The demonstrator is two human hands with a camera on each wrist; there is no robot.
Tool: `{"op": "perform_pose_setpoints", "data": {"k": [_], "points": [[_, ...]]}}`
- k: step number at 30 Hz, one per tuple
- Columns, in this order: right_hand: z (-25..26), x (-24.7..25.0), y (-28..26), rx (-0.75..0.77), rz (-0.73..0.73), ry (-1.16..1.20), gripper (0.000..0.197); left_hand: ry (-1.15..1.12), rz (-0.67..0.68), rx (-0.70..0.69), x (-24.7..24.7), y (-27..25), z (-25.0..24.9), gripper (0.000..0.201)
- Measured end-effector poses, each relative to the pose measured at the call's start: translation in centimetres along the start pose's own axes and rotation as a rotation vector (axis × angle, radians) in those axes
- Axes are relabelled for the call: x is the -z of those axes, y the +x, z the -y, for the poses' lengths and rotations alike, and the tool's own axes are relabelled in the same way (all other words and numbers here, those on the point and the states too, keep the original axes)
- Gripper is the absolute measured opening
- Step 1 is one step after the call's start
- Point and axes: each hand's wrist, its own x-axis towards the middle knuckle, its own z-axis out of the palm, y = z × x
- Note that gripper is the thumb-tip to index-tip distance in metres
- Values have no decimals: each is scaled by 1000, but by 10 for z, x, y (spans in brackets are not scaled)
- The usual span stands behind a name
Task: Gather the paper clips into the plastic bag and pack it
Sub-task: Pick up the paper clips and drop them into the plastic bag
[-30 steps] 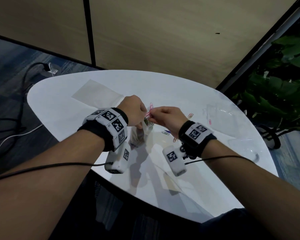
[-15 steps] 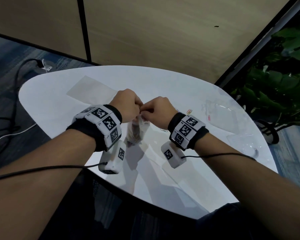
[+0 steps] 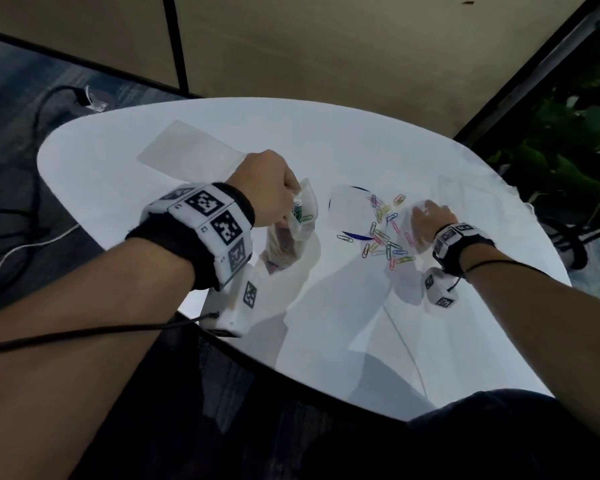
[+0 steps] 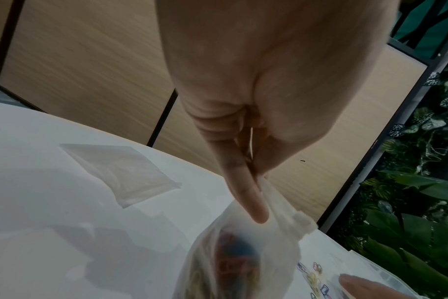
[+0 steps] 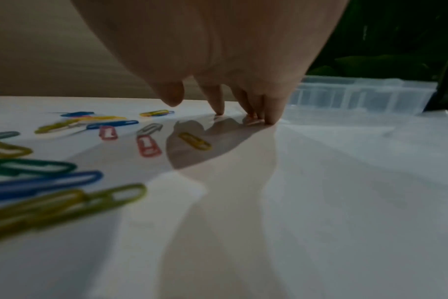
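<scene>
While pinched, plastic bag (image 4: 246, 261) under left fingers (image 4: 246, 194)

Left hand (image 3: 267, 188) fingers hidden behind its own back in head view. Plastic bag (image 4: 246, 261) cut off at bottom edge of left wrist view; contents a blurred colour smear, count unreadable. Right hand (image 5: 218, 50) cropped by top edge in right wrist view; whether fingertips (image 5: 270, 116) press a clip or bare counter (image 5: 320, 202) unclear. Nearest paper clips (image 5: 61, 204) blurred and cut by left edge. Clear container (image 5: 363, 95) partly behind the hand, contents indistinct. White sheet with blue rim (image 3: 347, 211): identity unclear.
</scene>
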Motion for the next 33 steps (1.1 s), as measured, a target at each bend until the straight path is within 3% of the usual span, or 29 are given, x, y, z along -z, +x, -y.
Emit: {"op": "perform_pose_setpoints", "data": {"k": [4,8,11,15,16,20,25,27,30,33], "points": [[14,2,11,135,-42,-104,54,13,8,18,-2,2,0,29],[43,4,-1,277,-126,50,50,20,21,16,-4,2,-4,30],[53,2,-16,559,-118,-113,49,24,26,9,-4,1,-7,29],[42,-4,-35,828,-91,-187,37,27,39,13,-4,-3,-8,28],[39,-4,-40,833,-94,-190,33,28,41,13,-3,-4,-7,27],[33,-8,-54,789,-188,-264,20,35,55,7,-1,-9,-7,27],[39,3,-65,497,-120,-104,19,38,87,15,-1,-11,-9,28],[36,8,-63,341,-78,149,11,33,94,15,-2,-10,-11,28],[37,23,-72,109,52,707,7,33,116,29,-3,-10,-11,29],[56,44,-101,111,212,1259,9,9,135,41,-7,-10,-13,29]]}}
